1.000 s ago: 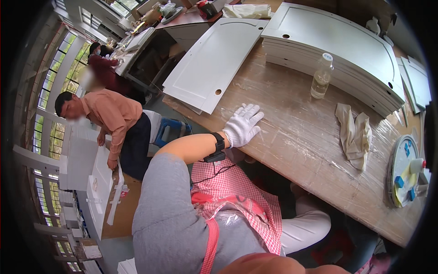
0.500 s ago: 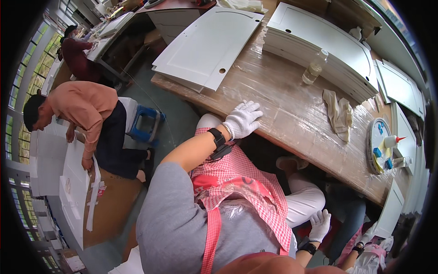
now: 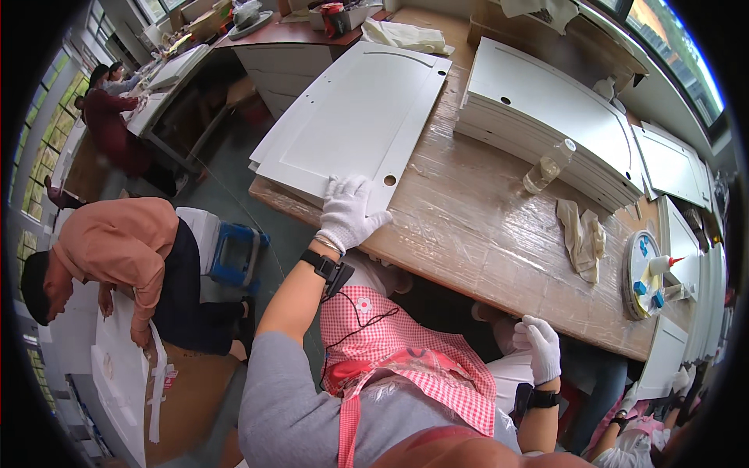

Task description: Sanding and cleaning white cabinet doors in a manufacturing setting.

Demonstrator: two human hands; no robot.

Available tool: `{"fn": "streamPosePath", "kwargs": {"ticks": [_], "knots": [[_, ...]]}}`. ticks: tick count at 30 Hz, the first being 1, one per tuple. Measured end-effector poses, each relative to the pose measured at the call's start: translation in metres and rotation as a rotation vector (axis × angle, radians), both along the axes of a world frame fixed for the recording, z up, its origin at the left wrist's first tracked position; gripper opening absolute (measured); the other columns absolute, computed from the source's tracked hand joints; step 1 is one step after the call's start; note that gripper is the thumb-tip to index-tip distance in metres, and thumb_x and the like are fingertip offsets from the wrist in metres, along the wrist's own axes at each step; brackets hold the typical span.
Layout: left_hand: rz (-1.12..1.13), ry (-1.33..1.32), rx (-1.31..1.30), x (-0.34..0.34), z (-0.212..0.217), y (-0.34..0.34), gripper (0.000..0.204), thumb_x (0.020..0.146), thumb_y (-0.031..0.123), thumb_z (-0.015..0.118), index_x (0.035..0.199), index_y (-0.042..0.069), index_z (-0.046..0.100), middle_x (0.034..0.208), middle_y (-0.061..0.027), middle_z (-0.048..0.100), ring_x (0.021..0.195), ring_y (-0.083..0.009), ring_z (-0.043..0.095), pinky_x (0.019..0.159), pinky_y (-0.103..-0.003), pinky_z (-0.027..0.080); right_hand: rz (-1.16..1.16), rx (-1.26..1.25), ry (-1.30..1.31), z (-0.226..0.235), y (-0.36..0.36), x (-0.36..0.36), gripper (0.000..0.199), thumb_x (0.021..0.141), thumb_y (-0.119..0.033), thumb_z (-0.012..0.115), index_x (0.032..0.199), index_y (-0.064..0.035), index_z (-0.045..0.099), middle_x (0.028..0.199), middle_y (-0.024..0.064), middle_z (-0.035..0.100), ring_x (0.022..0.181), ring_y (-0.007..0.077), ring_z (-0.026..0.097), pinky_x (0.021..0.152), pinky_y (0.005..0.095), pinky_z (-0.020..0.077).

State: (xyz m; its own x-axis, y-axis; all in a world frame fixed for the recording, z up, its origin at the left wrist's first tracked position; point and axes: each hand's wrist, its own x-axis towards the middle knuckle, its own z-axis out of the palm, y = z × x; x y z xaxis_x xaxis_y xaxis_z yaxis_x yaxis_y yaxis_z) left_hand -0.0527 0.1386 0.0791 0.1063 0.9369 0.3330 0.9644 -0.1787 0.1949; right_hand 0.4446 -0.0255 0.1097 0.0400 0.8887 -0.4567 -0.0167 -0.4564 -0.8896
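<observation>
The left hand (image 3: 349, 214), in a white glove, lay flat with fingers spread on the near edge of a white panel (image 3: 351, 117), pressing on it rather than gripping it. The panel topped a small stack at the left end of the wrapped table (image 3: 484, 242), overhanging the table's corner. The right hand (image 3: 538, 347), also gloved, hung below the table's near edge with fingers loosely curled, holding nothing. The two hands were well apart. On the table sat a clear bottle (image 3: 546, 165) beside a second panel stack (image 3: 546, 117), a rag (image 3: 583, 238), and a round tray (image 3: 641, 273).
</observation>
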Motion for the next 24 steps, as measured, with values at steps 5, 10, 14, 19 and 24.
{"fn": "streamPosePath", "kwargs": {"ticks": [5,10,14,19,24], "knots": [[0.089,-0.093,0.147,-0.007,-0.020,0.000,0.078,0.087,0.060,0.077,0.138,0.003,0.062,0.143,-0.0170,0.057,0.140,-0.0370,0.049,0.127,-0.062,0.023,0.358,0.002,-0.012,0.003,0.069,-0.084,0.036,0.104,-0.014,0.062,0.133,0.0070,0.065,0.116,0.0156,0.075,0.096,0.0196,0.072,0.086,0.0334,0.0592],[0.547,-0.256,0.326,-0.085,-0.038,0.002,0.081,0.086,0.047,0.083,0.146,0.002,0.053,0.154,-0.0248,0.048,0.147,-0.0432,0.041,0.125,-0.057,0.030,0.468,-0.056,0.133,0.007,0.128,-0.165,0.058,0.107,-0.018,0.061,0.157,0.0062,0.044,0.127,0.0200,0.071,0.100,0.0237,0.073,0.090,0.0359,0.0608],[0.766,-0.396,0.138,-0.158,-0.020,0.026,0.096,0.082,0.049,0.085,0.155,0.004,0.043,0.162,-0.0274,0.039,0.153,-0.0443,0.035,0.127,-0.050,0.031,0.458,-0.145,0.127,0.002,0.180,-0.235,0.067,0.108,-0.024,0.059,0.163,0.0058,0.033,0.127,0.0203,0.070,0.100,0.0237,0.073,0.088,0.0353,0.0613],[0.779,-0.580,-0.261,-0.244,0.022,0.071,0.089,0.084,0.055,0.083,0.151,0.003,0.054,0.155,-0.0238,0.055,0.142,-0.0371,0.053,0.120,-0.042,0.040,0.602,-0.098,0.009,-0.003,0.226,-0.295,0.059,0.106,-0.029,0.060,0.151,0.0065,0.045,0.122,0.0194,0.071,0.097,0.0247,0.075,0.082,0.0362,0.0637],[0.557,-0.897,-0.356,-0.276,0.008,0.088,0.070,0.096,0.048,0.076,0.144,-0.001,0.062,0.136,-0.0131,0.070,0.125,-0.0229,0.062,0.109,-0.035,0.046,0.710,-0.129,-0.160,-0.001,0.248,-0.345,0.042,0.106,-0.032,0.057,0.127,0.0044,0.056,0.110,0.0212,0.073,0.096,0.0260,0.077,0.076,0.0372,0.0640]]}}
